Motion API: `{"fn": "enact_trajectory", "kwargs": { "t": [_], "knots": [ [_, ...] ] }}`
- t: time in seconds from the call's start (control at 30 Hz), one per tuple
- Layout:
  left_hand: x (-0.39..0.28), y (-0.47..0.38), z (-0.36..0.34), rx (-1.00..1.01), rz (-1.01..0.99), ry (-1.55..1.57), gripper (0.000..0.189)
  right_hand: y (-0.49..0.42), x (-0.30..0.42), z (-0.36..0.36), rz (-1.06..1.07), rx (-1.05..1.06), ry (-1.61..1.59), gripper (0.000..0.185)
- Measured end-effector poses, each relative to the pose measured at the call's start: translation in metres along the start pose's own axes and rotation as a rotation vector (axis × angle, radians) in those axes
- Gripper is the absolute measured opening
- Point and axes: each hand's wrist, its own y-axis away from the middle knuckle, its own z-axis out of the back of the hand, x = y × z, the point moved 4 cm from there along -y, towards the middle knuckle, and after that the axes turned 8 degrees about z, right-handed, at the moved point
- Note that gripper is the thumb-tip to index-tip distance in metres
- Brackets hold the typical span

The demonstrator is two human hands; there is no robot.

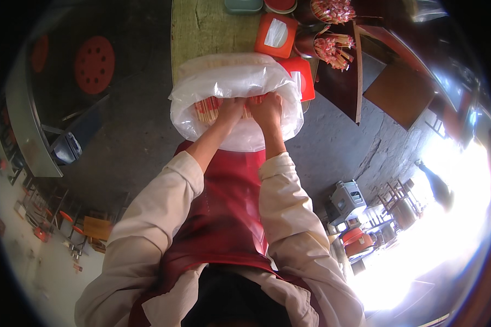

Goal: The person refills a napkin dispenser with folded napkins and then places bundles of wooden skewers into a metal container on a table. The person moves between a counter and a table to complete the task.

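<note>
A large translucent white plastic bag [237,77] stands open in front of me, against the near end of the table. Inside it, many wrapped chopsticks [208,109] with red and white ends are packed side by side. My left hand [231,108] reaches into the bag's mouth and touches the chopsticks near the middle. Close to its right, my right hand [267,108] is also inside, its fingers bent down over the chopsticks. The fingertips of both hands are hidden, so their grip cannot be made out.
On the wood-grain table [212,28] are a red tissue box [275,34], a second red tissue box [307,81] beside the bag, and containers of wrapped chopsticks [334,51]. Red stools [94,64] stand left. A dark panel edge [357,73] juts out at right.
</note>
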Motion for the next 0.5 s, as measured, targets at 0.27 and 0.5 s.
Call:
{"fn": "enact_trajectory", "kwargs": {
  "t": [0.27,0.5],
  "knots": [
    [-0.053,0.033,0.007,0.152,0.180,0.107,0.061,-0.004,0.005,0.008,0.091,0.235,-0.322,0.088],
    [-0.068,0.028,0.021,0.268,0.440,0.086,0.048,-0.006,0.007,-0.002,-0.045,0.369,-0.487,0.101]
  ]
}}
